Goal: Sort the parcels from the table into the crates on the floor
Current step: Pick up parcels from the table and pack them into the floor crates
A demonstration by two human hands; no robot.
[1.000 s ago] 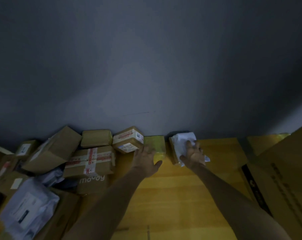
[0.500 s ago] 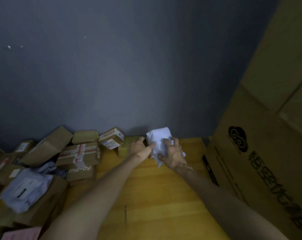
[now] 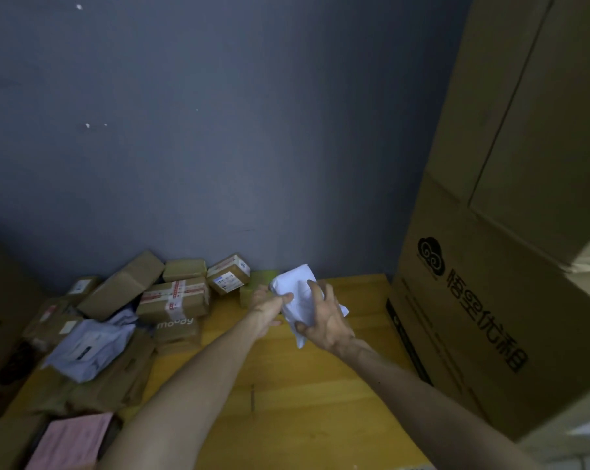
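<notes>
Both your hands are on the white soft parcel (image 3: pixel 298 296), held just above the far end of the yellow bench (image 3: pixel 286 395), near the grey wall (image 3: pixel 252 130). Your right hand (image 3: pixel 324 320) wraps it from below and the right, fingers spread across its face. Your left hand (image 3: pixel 268 307) pinches its left edge.

Surroundings: a small yellow-green box (image 3: pixel 258 286) sits directly behind your left hand, against the wall. Left of it lies a heap of brown cartons, among them a labelled carton (image 3: pixel 228 273), a carton with red-printed tape (image 3: pixel 175 297) and one marked "moody" (image 3: pixel 176 329). A grey mailer bag (image 3: pixel 88 347) rests on the nearer cartons, and a pink flat parcel (image 3: pixel 71 439) lies at the lower left. A tall printed cardboard box (image 3: pixel 496 266) stands hard against the bench's right edge, closing off that side.

Change since half a second ago: the parcel has been raised slightly and drawn toward you, your right fingers closing further over it; the heap is undisturbed.
</notes>
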